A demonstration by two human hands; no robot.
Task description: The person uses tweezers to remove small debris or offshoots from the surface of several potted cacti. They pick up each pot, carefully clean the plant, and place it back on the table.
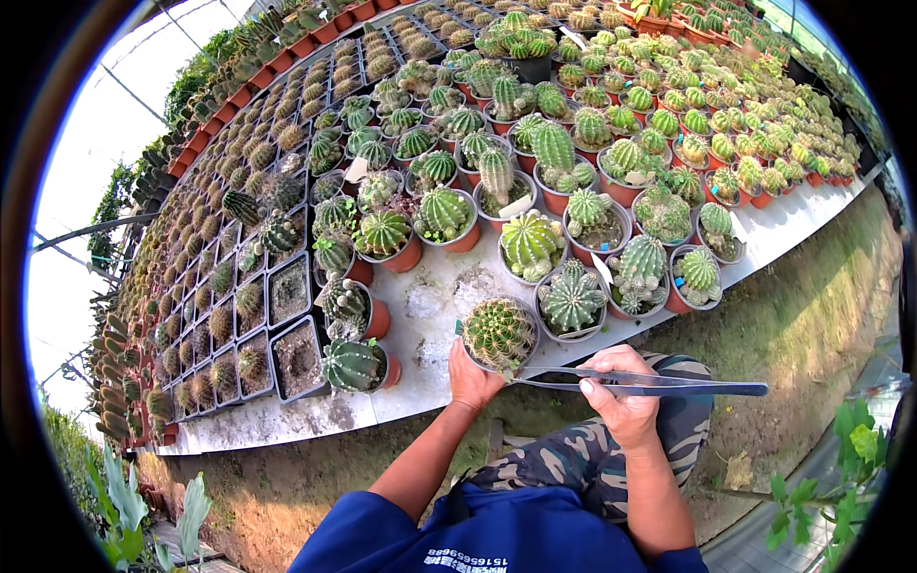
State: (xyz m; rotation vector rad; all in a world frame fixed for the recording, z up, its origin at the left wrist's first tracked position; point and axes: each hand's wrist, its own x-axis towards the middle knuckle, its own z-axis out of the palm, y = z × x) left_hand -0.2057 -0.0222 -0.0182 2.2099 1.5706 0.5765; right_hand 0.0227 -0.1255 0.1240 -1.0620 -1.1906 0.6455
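Note:
My left hand (473, 377) grips the near left side of a round potted cactus (499, 333) with yellowish spines, at the front edge of the bench. Part of that pot is hidden by the hand and the plant. In my right hand (625, 394) is a pair of long metal tweezers (688, 387), pointing left. Their tips are at the near rim of the same pot, close to a small green bit (510, 375); whether they pinch it I cannot tell. Just right of this pot stands a potted cactus (572, 301) with bluish-green ribs.
Many potted cacti (555, 154) crowd the white bench (401, 401) behind and to the right. Black square-celled trays (294, 286) of small cacti fill the left. Two pots lean sideways, including a dark green cactus (352, 365). Leafy plants (860, 437) rise at lower right.

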